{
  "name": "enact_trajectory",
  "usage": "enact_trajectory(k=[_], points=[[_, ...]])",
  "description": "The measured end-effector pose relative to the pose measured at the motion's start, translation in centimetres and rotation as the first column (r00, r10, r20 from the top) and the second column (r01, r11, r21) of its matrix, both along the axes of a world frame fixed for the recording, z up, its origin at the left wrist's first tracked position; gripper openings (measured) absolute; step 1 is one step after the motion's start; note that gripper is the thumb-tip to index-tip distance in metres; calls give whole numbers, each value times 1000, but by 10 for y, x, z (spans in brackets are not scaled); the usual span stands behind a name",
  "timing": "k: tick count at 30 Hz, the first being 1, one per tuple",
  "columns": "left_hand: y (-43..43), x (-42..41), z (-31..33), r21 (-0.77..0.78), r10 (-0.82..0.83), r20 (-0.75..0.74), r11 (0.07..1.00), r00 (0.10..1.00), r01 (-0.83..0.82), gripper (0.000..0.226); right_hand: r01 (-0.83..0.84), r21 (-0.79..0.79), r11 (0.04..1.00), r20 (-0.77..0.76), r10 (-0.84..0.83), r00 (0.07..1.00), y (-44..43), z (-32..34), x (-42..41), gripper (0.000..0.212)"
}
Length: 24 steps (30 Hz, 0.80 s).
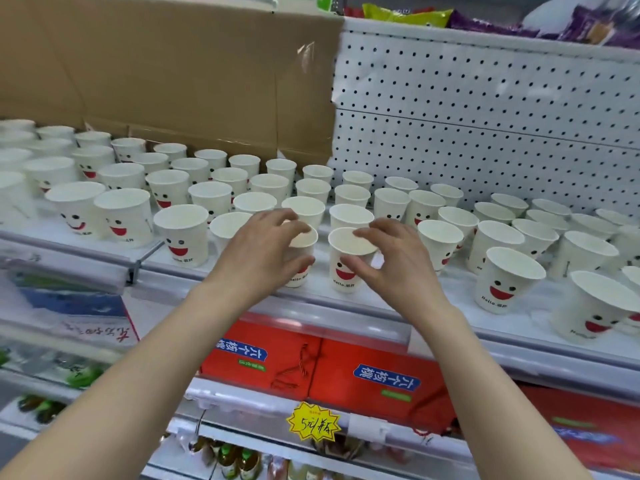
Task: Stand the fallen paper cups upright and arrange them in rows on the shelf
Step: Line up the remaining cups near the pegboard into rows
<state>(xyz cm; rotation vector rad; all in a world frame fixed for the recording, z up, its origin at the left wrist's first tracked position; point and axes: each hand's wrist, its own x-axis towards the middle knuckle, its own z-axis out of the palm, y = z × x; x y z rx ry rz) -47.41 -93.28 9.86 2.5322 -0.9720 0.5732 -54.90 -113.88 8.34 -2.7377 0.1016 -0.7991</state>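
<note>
At the front lip of the white metal shelf (pixel 388 299), two small white paper cups with a printed red smiling mouth and black dot eyes stand side by side, rims up, slightly apart. The left hand (pixel 263 258) curls over the left one of the pair (pixel 302 252): fingers spread across its round rim, thumb pressed to the tapered wall near the printed face, so the cup is gripped. The right hand (pixel 398 261) is on the right one of the pair (pixel 348 258): fingertips rest on the far edge of its rim, thumb against the side wall by the red mouth, clamped lightly.

Behind this pair, many more white paper cups (pixel 211 197) of the same print stand upright in loose diagonal rows, thin rolled rims, matte insides. To the right of the pair, along the shelf front, further cups (pixel 509 280) stand upright; they look tilted near the frame edge, though lens distortion may be the cause.

Behind the rows, a creased brown cardboard sheet (pixel 173 71) with a glossy strip of clear tape leans against the back. Right of it, a white perforated metal back panel (pixel 485 109) with regular round holes.

Below the pair, red glossy cartons (pixel 311 362) with blue labels, and a yellow starburst price tag (pixel 313 421) on the lower rail.
</note>
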Motion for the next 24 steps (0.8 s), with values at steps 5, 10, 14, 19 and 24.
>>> enact_trajectory(k=[5,10,14,19,24], points=[[-12,8,8,125,58,-91,991,994,-46,65,-13,38,999,-105,17,994,-9,7,3,65],[-16,12,9,155,18,-81,988,997,-5,49,-44,61,997,-120,51,991,-8,2,7,63],[-13,11,9,99,-70,-112,992,991,81,47,-89,79,993,-128,99,987,-8,1,7,62],[-6,14,5,71,-142,-112,986,984,150,52,-174,37,984,-54,176,983,-8,6,8,41],[0,12,6,13,-156,-12,988,988,156,40,-299,-40,953,-82,295,952,-10,20,14,11]])
